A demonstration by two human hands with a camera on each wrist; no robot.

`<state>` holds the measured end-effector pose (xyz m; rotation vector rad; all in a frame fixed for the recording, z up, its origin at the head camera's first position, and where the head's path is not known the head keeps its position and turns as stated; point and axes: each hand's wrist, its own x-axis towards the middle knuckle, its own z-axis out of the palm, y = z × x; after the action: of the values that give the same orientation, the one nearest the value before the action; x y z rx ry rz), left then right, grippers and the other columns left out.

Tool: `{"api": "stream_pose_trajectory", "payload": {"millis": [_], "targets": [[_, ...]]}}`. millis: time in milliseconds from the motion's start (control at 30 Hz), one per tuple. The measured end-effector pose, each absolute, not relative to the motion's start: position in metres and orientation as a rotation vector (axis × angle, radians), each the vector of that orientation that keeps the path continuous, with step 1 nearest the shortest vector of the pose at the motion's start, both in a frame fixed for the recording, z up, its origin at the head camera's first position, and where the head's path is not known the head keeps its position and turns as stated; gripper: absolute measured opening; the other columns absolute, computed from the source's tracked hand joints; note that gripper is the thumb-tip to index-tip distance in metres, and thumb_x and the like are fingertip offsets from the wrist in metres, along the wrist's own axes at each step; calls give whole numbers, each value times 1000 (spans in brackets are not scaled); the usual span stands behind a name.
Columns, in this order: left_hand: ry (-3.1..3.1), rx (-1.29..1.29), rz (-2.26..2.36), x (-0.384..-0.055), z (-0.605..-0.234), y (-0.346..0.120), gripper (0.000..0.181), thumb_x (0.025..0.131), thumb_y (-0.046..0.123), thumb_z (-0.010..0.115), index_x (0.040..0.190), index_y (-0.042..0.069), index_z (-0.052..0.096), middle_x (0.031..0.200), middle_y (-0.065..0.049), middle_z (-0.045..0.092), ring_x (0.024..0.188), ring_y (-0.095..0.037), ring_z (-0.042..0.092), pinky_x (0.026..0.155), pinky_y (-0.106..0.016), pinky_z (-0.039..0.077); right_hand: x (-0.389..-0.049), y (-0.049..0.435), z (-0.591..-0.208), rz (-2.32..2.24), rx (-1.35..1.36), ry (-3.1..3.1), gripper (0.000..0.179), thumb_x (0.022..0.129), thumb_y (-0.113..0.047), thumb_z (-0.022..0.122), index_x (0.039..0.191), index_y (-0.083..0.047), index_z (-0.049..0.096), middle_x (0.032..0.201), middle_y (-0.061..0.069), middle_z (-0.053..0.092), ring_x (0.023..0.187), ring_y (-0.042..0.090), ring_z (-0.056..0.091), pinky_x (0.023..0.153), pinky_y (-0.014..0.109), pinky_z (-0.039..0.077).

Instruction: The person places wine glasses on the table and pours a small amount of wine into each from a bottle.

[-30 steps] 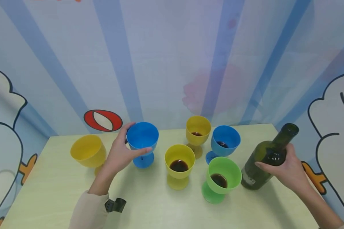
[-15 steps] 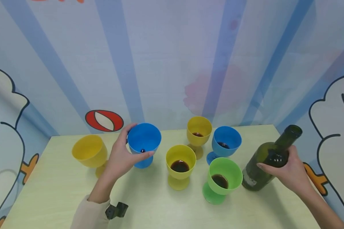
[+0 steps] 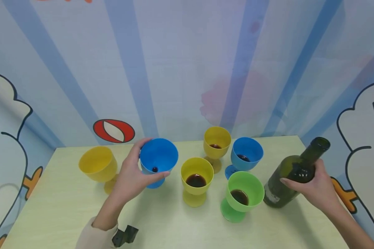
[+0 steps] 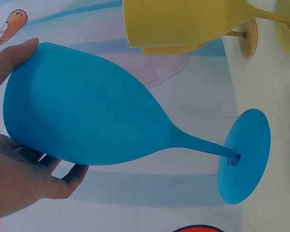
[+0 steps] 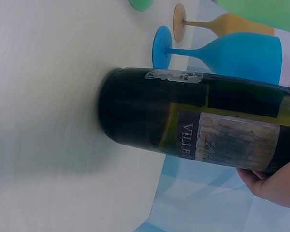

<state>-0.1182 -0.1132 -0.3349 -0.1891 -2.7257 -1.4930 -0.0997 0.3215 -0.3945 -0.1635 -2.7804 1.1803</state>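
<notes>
My left hand [image 3: 132, 173] grips a blue plastic goblet [image 3: 159, 152] round its bowl, thumb on the near side. A small dark spot, perhaps liquid, lies in its bottom. The left wrist view shows the whole goblet [image 4: 92, 106] with its stem and round foot; whether the foot touches the table is hard to tell. At the right, my right hand [image 3: 311, 185] holds a dark green wine bottle [image 3: 283, 180], whose mouth is uncorked. In the right wrist view the bottle's base [image 5: 121, 104] is down at the tabletop, and its label shows.
Left of my left hand stands a yellow goblet [image 3: 98, 164]. Between the hands are a front yellow goblet [image 3: 194, 199], a rear yellow one [image 3: 216, 152], a second blue one [image 3: 246, 155] and a green one [image 3: 244, 192], all with dark liquid. A printed curtain [image 3: 180, 69] hangs behind the table.
My left hand has drawn the blue goblet slightly toward me and to the right, and more of its inside shows. The right hand and the bottle look nearly still.
</notes>
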Motion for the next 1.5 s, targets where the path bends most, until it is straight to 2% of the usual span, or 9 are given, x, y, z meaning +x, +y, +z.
{"api": "stream_pose_trajectory", "payload": {"millis": [133,533,833,1267,1500], "targets": [[-2727,-217,-1469,-116,-334,-113,87,68,26,80,139,15,31,140,-10,34,127,-34,30,89,-56,41,-100,318,-393,1131,-168,-2791,88,74,-30,76,131,8,20,114,32,40,96,46,46,67,51,44],[-2740,-283,-1421,-112,-335,-110,87,67,29,81,139,16,32,139,-10,36,125,-35,33,87,-57,42,-102,313,-388,1062,-107,-2793,86,72,-30,78,128,7,25,108,29,47,90,44,51,61,39,43],[-2758,-304,-1391,-110,-331,-105,87,67,29,81,138,17,32,137,-12,36,123,-36,33,85,-56,44,-103,304,-370,1020,-20,-2755,88,69,-25,80,128,9,24,107,30,45,91,46,50,63,51,44],[-2768,-330,-1371,-107,-328,-103,83,69,31,79,138,17,34,137,-13,37,122,-36,35,84,-56,44,-105,289,-337,881,194,-2719,88,62,-15,82,127,11,28,105,31,47,85,48,52,61,59,46],[-2790,-311,-1368,-107,-326,-103,85,69,33,79,139,17,34,137,-12,37,122,-36,34,85,-56,43,-106,283,-323,781,232,-2700,88,59,-14,81,126,10,30,102,31,48,81,48,53,59,58,45]]}}
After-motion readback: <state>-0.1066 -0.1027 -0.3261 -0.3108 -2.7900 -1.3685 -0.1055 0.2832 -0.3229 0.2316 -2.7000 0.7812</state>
